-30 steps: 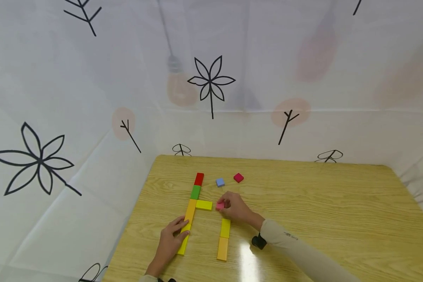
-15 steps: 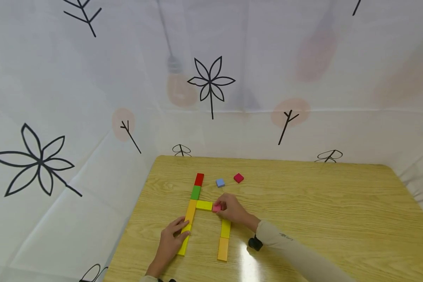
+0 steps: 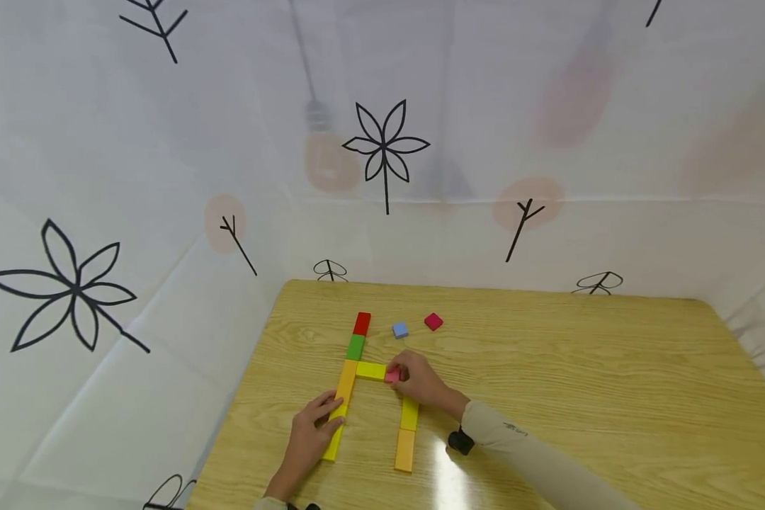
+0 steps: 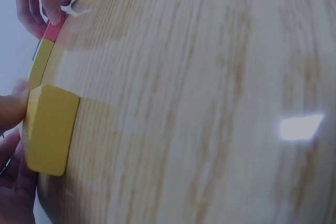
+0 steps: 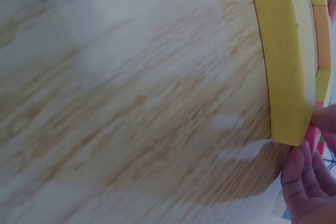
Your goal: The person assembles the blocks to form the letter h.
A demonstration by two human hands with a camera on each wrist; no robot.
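Observation:
Between its thumb and fingers, my right hand (image 3: 419, 379) pinches a small pink block (image 3: 392, 376). That block lies against the right end of a yellow block (image 3: 371, 371), which runs sideways from a left column. My left hand (image 3: 307, 433) holds the lowest yellow block (image 3: 333, 448) of the column, fingers over it and thumb along its right side. Above it come an orange block (image 3: 346, 381), a green block (image 3: 355, 347) and a red block (image 3: 362, 324). Below my right hand, another yellow block (image 3: 410, 414) meets an orange block (image 3: 404, 450) end to end.
A small blue block (image 3: 400, 330) and a crimson block (image 3: 433, 321) lie loose beyond the right hand. The wooden table (image 3: 580, 382) stretches far to the right. White patterned cloth (image 3: 452, 241) hangs behind the table and at its sides.
My right hand has slid the pink block slightly left, closing the gap to the sideways yellow block. In the last half second it barely moves. The left hand has stayed in place.

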